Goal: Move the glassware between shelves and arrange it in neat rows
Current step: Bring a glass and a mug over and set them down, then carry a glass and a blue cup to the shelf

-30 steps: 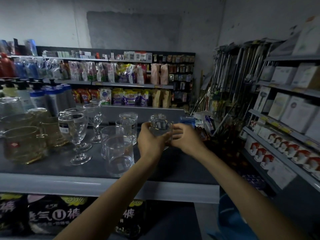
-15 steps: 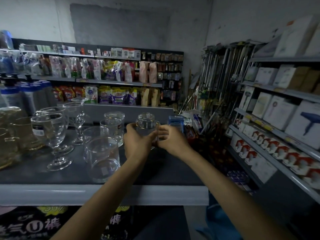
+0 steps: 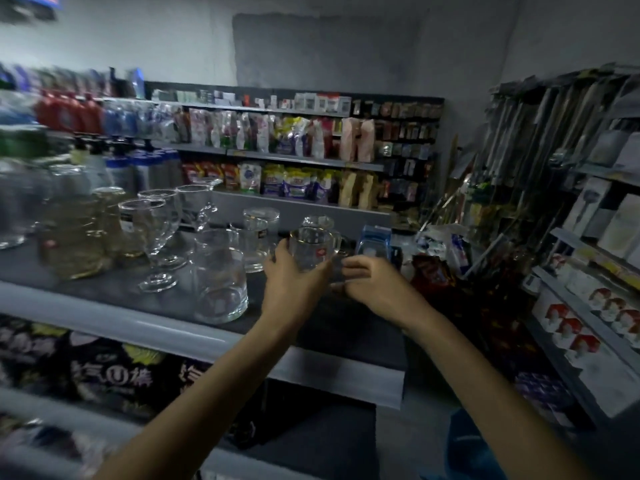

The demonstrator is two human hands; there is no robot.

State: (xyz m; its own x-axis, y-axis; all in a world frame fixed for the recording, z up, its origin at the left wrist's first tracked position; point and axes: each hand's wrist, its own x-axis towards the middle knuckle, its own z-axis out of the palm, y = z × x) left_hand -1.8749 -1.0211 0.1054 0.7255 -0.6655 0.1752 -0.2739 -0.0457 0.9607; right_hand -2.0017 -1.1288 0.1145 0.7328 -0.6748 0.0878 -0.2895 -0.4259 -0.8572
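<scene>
At frame centre, the left hand (image 3: 294, 280) grips an empty glass mug (image 3: 313, 247) at the dark shelf (image 3: 114, 289). The right hand (image 3: 375, 287) curls just beside it, contact unclear. An empty tumbler (image 3: 220, 275) and goblets (image 3: 152, 230) crowd its left, and a blue box (image 3: 374, 240) stands at its right.

white characters on dark packs (image 3: 110, 375), too blurred to read

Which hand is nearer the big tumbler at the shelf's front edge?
Left. The left hand, gripping the mug, sits just right of the tumbler; the right hand is farther right, past the mug.
</scene>
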